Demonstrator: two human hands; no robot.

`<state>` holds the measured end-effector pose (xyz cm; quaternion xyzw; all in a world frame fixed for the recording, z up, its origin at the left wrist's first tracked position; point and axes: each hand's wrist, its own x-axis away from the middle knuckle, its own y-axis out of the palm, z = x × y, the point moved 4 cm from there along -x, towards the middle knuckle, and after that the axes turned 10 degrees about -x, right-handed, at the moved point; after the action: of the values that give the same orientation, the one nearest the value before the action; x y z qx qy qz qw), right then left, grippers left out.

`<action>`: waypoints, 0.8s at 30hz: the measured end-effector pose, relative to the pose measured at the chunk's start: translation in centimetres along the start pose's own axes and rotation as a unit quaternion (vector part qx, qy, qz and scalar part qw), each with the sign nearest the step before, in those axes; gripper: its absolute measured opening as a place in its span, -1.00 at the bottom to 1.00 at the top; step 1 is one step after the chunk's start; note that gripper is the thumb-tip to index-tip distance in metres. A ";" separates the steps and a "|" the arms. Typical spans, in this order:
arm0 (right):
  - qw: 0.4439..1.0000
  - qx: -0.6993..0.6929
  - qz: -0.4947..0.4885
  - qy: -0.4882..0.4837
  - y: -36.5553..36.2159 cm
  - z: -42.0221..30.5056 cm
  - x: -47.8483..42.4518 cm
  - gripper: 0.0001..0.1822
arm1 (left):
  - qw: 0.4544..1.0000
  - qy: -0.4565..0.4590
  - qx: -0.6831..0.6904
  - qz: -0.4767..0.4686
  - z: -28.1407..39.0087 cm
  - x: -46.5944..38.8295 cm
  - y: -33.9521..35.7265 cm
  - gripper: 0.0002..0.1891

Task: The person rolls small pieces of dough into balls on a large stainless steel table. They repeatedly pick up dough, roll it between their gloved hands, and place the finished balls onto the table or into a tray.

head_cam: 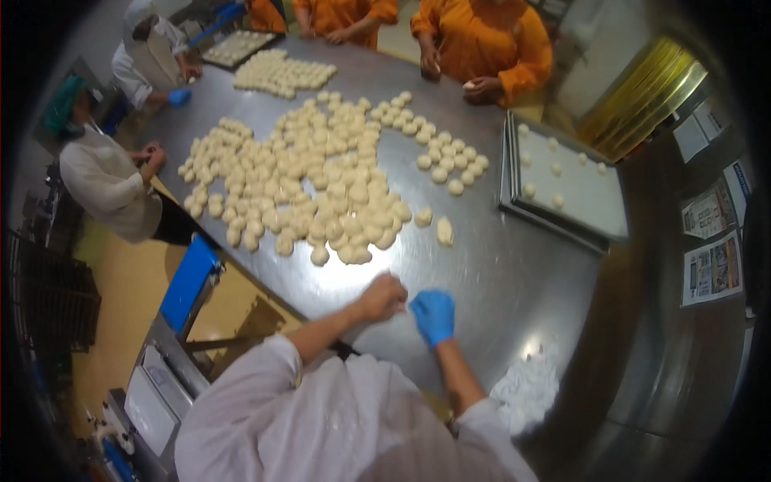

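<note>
My bare left hand (383,297) and my right hand (433,313) in a blue glove are close together over the near part of a stainless steel table (518,289). Fingers are curled on both, and blur hides whether anything is between them. Just beyond lies a large pile of pale dough balls (328,175), spread across the middle of the table. A single dough ball (423,217) and an elongated dough piece (444,231) rest apart from the pile, ahead of my right hand.
Stacked baking trays (578,193), the top one holding several dough balls, stand at the right edge. A crumpled white plastic sheet (527,388) lies near right. People in orange (488,48) and white (108,175) stand around the table. Another tray (238,48) sits at the far end.
</note>
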<state>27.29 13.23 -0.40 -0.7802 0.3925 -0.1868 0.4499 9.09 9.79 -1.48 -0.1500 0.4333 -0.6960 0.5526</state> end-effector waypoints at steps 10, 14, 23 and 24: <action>0.980 -0.106 0.166 -0.007 1.1 0.3 7.8 -0.89 | 0.999 0.020 -0.011 0.023 5.5 4.6 -1.1 -0.90; 0.992 -0.081 0.094 -0.021 -3.0 0.8 -0.3 -0.84 | 1.000 0.012 -0.013 -0.022 0.4 -1.6 -1.8 -0.73; 0.975 -0.099 0.199 -0.026 1.3 0.2 7.7 -0.85 | 0.999 -0.027 -0.027 0.023 4.9 5.1 -1.9 -0.81; 0.984 -0.110 0.140 0.011 1.5 0.6 5.2 -0.85 | 0.999 -0.025 -0.030 0.015 4.6 2.8 -0.8 -0.80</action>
<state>30.28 9.07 -2.33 -0.7597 0.5212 -0.0863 0.3791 10.79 5.29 1.03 -0.1774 0.4426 -0.6701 0.5688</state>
